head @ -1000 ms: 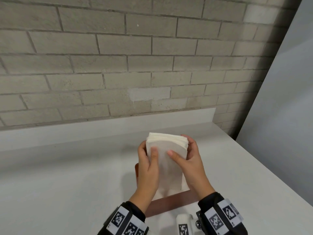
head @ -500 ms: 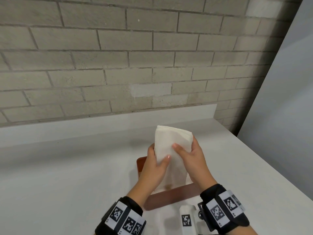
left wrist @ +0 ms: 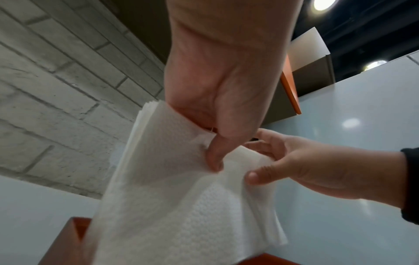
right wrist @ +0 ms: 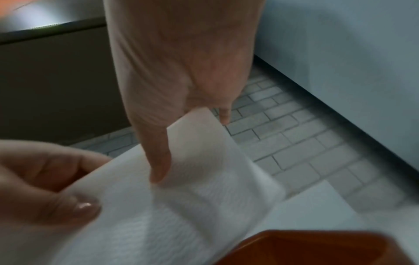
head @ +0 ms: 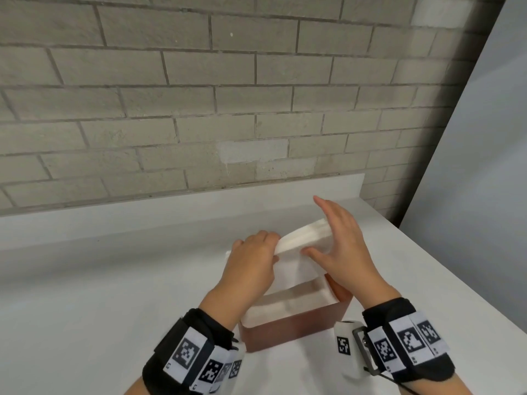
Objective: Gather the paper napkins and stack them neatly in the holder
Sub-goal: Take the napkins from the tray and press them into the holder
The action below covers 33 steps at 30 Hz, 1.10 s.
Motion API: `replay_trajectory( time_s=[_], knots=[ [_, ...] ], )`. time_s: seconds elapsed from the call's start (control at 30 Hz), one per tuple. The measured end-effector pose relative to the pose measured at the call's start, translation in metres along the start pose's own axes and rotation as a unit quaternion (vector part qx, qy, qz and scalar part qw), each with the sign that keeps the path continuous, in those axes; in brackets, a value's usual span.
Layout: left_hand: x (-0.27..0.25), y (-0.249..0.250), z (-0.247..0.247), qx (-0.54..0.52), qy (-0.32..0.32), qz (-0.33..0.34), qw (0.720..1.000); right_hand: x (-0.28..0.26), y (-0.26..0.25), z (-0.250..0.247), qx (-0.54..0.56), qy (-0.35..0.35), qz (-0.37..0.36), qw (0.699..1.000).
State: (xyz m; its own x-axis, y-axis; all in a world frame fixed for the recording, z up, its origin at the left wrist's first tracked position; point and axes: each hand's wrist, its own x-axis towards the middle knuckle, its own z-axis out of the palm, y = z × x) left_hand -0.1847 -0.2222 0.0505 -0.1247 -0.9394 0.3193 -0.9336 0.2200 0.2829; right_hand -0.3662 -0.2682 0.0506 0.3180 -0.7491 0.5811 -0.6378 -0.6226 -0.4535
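Nearest me, wrist straps (head: 196, 354) with black-and-white markers sit on both forearms. Just past them the brown holder (head: 296, 329) stands on the white table (head: 85, 295), open top, white napkin paper already lying inside. Above it I have the napkin stack (head: 302, 238) held upright, lower end dipping into the holder. My left hand (head: 251, 260) grips the stack's left edge, fingers curled over the top, thumb pinching into the paper in the left wrist view (left wrist: 213, 157). My right hand (head: 339, 246) is mostly open: fingers straight and spread against the stack's right side, thumb laid flat on the near face; the right wrist view is blurry. Farthest: table backsplash, then grey brick wall (head: 199, 109), pale panel (head: 484, 166) at right.
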Motion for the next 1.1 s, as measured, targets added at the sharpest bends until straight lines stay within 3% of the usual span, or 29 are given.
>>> replay_trajectory(
  time_s=[0.1, 0.17, 0.33, 0.4, 0.63, 0.73, 0.83, 0.87, 0.93, 1.03, 1.1],
  knots=[
    [0.002, 0.002, 0.003, 0.066, -0.029, 0.019, 0.997, -0.003, 0.005, 0.006, -0.133, -0.062, -0.064, 0.987],
    [0.002, 0.003, 0.006, 0.092, -0.043, 0.025, 0.995, -0.005, 0.008, 0.013, -0.165, -0.096, -0.081, 0.978],
    [-0.004, 0.0, 0.021, 0.125, -0.115, -0.017, 0.985, -0.012, 0.01, 0.022, -0.211, -0.264, 0.021, 0.941],
    [-0.007, -0.005, 0.027, 0.151, -0.146, -0.042, 0.977, -0.015, 0.012, 0.025, -0.219, -0.296, 0.032, 0.929],
    [-0.006, -0.012, 0.033, 0.201, -0.142, -0.037, 0.969, -0.013, -0.003, 0.038, -0.222, -0.274, -0.025, 0.935],
    [-0.003, -0.009, 0.025, 0.193, -0.093, -0.023, 0.976, -0.012, -0.012, 0.049, -0.203, -0.237, -0.043, 0.949],
    [-0.004, -0.014, 0.015, 0.079, 0.078, -0.041, 0.993, -0.009, -0.012, 0.04, -0.1, -0.178, 0.036, 0.978],
    [-0.006, -0.016, 0.012, 0.008, 0.155, -0.062, 0.986, -0.008, -0.011, 0.033, -0.044, -0.155, 0.081, 0.984],
    [-0.01, -0.019, 0.006, -0.171, 0.254, -0.13, 0.943, -0.006, -0.008, 0.021, 0.086, -0.115, 0.163, 0.976],
    [-0.01, -0.012, 0.007, -0.399, 0.237, -0.224, 0.857, -0.007, -0.011, 0.01, 0.249, -0.068, 0.211, 0.943],
    [-0.008, -0.003, 0.014, -0.486, 0.207, -0.233, 0.817, -0.011, -0.013, 0.01, 0.337, -0.051, 0.225, 0.913]
  ],
)
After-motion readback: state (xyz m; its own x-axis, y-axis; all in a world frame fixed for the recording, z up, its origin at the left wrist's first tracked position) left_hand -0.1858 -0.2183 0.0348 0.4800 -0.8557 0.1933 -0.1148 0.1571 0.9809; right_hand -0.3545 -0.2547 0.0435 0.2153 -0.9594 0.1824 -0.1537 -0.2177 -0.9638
